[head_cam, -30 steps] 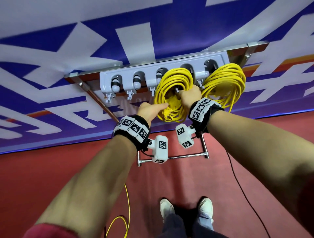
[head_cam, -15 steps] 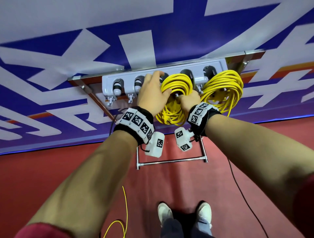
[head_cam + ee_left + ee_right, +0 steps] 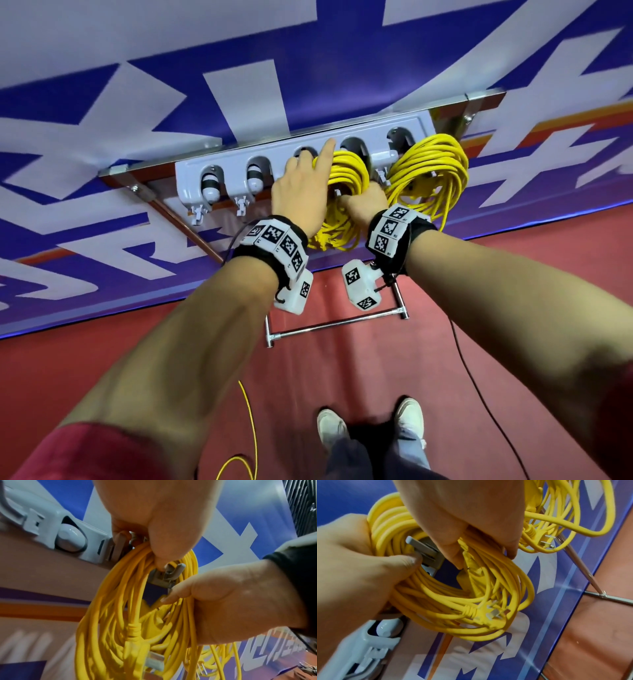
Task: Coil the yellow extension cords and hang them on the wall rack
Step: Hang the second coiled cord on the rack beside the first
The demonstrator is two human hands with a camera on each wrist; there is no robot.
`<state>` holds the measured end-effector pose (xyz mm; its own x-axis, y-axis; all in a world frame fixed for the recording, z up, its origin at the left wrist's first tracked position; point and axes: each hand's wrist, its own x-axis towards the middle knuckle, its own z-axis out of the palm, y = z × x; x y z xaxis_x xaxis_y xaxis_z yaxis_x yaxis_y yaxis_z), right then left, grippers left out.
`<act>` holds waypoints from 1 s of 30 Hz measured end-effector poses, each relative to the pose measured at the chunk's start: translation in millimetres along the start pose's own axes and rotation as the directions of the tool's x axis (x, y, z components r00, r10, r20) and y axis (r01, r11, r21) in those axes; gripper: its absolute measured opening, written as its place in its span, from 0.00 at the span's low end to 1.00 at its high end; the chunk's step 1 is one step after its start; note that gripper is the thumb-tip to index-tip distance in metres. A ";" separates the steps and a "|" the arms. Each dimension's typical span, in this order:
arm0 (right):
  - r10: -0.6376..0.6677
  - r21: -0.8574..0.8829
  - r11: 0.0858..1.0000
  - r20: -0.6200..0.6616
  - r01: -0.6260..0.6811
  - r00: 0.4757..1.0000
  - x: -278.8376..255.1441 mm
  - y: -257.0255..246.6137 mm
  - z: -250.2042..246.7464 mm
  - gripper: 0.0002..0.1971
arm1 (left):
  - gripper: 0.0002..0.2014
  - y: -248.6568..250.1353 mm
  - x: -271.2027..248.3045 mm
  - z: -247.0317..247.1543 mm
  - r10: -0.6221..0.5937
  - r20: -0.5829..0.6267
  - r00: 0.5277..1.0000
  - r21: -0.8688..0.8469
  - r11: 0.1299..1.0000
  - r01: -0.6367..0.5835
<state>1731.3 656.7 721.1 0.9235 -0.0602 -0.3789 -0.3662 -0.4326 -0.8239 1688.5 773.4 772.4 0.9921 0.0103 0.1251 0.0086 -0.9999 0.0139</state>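
Gripping a coil of yellow cord (image 3: pixel 346 192), both hands work at the grey wall rack (image 3: pixel 239 161), which is fixed to a blue and white banner wall. The left hand (image 3: pixel 301 192) sits on the coil's left side with its thumb curled under the strands beside a grey hook (image 3: pixel 424 551) of the rack, while its forefinger points straight up against the rack's face. The right hand (image 3: pixel 364 202) is curled round the coil's right side, fingers closed over a bundle of strands just below that hook. The coil's loops pass round the hook, and its plug (image 3: pixel 486 615) hangs among the lower strands. A second yellow coil (image 3: pixel 431 174) hangs from the rack's far right end, just beside the first and touched by neither hand. Two holders with white rollers (image 3: pixel 209 183) stand at the rack's left part. On the red floor below lie a loose yellow cord (image 3: pixel 248 421), a thin black cable (image 3: pixel 479 387) and a metal bar frame (image 3: pixel 335 325), near the person's white shoes (image 3: pixel 330 426).
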 end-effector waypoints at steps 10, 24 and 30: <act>0.157 0.072 0.985 0.010 -0.157 0.988 -21.2 -2.6 -8.9 0.35 | 0.38 2.5 0.4 -9.1 -0.024 0.056 0.998 -0.039 0.999 0.027; -0.095 -0.326 0.940 0.039 0.102 0.995 -42.0 3.2 -29.6 0.14 | 0.34 5.4 1.9 -10.7 -0.044 0.075 0.996 -0.101 0.994 0.052; -0.245 -0.556 0.793 0.081 0.248 0.966 -47.4 6.9 -49.9 0.09 | 0.33 6.1 2.5 -11.0 -0.056 0.076 0.996 -0.107 0.992 0.064</act>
<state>1690.8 611.8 754.4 0.9727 0.1205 -0.1982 0.0019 -0.8585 -0.5128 1689.6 767.5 783.7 0.9967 0.0650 0.0484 0.0584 -0.9901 0.1279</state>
